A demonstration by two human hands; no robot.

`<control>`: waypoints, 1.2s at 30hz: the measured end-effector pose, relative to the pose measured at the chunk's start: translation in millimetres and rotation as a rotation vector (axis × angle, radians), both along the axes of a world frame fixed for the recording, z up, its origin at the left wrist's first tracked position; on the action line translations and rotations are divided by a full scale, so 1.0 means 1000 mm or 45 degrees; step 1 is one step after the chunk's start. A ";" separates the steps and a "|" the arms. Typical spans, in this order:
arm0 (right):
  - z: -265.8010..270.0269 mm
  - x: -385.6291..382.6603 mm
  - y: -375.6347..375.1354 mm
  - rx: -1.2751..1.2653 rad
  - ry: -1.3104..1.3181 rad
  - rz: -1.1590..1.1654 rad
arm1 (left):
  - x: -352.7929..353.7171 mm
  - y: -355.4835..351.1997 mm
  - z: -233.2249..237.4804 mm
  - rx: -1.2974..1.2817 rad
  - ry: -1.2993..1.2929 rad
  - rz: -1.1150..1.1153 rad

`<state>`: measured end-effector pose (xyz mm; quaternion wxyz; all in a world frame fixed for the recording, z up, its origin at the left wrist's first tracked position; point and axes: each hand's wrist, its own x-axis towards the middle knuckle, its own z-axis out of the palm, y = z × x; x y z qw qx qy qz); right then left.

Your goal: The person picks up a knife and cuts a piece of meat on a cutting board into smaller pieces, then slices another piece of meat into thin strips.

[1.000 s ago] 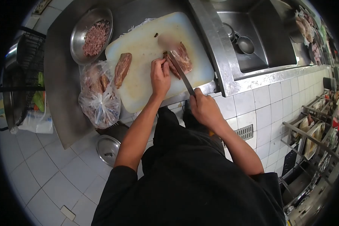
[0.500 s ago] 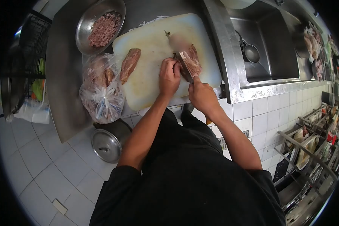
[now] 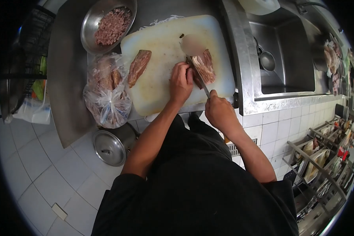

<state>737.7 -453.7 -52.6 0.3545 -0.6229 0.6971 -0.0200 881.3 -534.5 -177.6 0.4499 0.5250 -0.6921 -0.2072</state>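
Note:
My right hand (image 3: 221, 112) is wrapped round the handle of a knife (image 3: 204, 88), whose blade slants up and left along a piece of meat (image 3: 207, 70) on the white cutting board (image 3: 161, 88). Left of the blade, my left hand (image 3: 181, 83) has its fingers curled and pressed on the meat's near side; the part under the fingers is hidden. A second strip of meat (image 3: 139, 68) lies apart on the board's left side. A small dark scrap (image 3: 181, 35) sits above the meat, beside a blurred patch.
A metal bowl (image 3: 86, 37) with diced meat stands at upper left. Below it is a knotted plastic bag (image 3: 108, 94) of meat. On the right is a steel sink (image 3: 285, 74) with a ladle (image 3: 267, 61) in it. A lidded pot (image 3: 109, 147) stands below the counter.
The knife blade has turned from showing its flat side to a thinner edge-on view. My right hand has drawn slightly towards me; the whole view has shifted a little.

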 end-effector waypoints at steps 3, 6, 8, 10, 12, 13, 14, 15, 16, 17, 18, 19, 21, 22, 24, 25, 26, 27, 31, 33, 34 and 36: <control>-0.002 0.001 -0.005 -0.002 0.021 0.005 | 0.000 -0.001 -0.001 0.009 -0.001 0.023; -0.008 0.004 -0.012 0.031 0.024 0.002 | -0.001 -0.002 -0.002 -0.048 -0.023 0.041; -0.014 0.004 -0.018 0.018 -0.014 -0.002 | 0.000 -0.002 -0.002 -0.036 -0.017 0.031; -0.020 0.004 -0.022 -0.007 -0.040 -0.007 | 0.000 -0.002 -0.003 -0.014 0.005 0.022; -0.021 0.005 -0.021 -0.043 -0.055 -0.021 | -0.001 0.000 -0.003 0.023 0.045 0.007; -0.018 0.002 -0.017 -0.010 -0.050 -0.018 | -0.002 0.003 -0.002 0.020 0.047 0.008; -0.012 0.000 -0.015 0.018 -0.047 -0.014 | -0.002 0.003 -0.002 0.013 0.048 0.009; -0.007 -0.001 -0.014 0.047 -0.046 -0.006 | -0.001 0.001 -0.002 0.006 0.048 0.015; -0.003 -0.004 -0.007 0.071 -0.045 -0.012 | -0.001 0.001 -0.001 -0.002 0.040 0.017; 0.001 -0.008 0.005 0.100 -0.043 -0.016 | -0.001 0.001 0.000 -0.004 0.034 0.023; 0.007 -0.011 0.013 0.131 -0.038 -0.015 | -0.002 0.002 0.001 -0.003 0.030 0.034; 0.018 -0.011 0.017 0.171 -0.045 -0.037 | -0.002 0.003 0.002 -0.022 0.004 0.043; -0.003 -0.007 0.014 0.096 -0.056 -0.033 | 0.000 0.001 0.004 -0.066 -0.056 0.053; -0.013 -0.006 0.013 0.056 -0.057 -0.038 | -0.001 0.002 0.002 -0.058 -0.045 0.052; -0.025 0.000 0.001 -0.001 -0.062 -0.035 | 0.000 -0.001 -0.001 -0.060 -0.031 0.048; -0.028 0.004 -0.005 -0.040 -0.070 -0.034 | 0.002 -0.003 -0.001 -0.037 -0.018 0.054; -0.029 0.005 -0.006 -0.054 -0.064 -0.030 | 0.001 -0.002 -0.002 -0.008 0.002 0.050; -0.028 0.003 -0.004 -0.066 -0.051 -0.029 | -0.002 0.000 -0.003 0.025 0.029 0.042; -0.009 -0.006 0.012 0.057 -0.052 -0.042 | -0.002 0.002 -0.002 0.069 0.024 0.048; 0.008 -0.008 0.028 0.134 -0.015 -0.053 | -0.003 0.001 -0.002 0.068 0.027 0.047; 0.011 -0.009 0.033 0.181 0.003 -0.059 | -0.003 0.003 -0.001 0.077 0.029 0.046; -0.009 -0.008 0.027 0.106 -0.022 -0.032 | -0.002 0.002 -0.002 0.088 0.014 0.059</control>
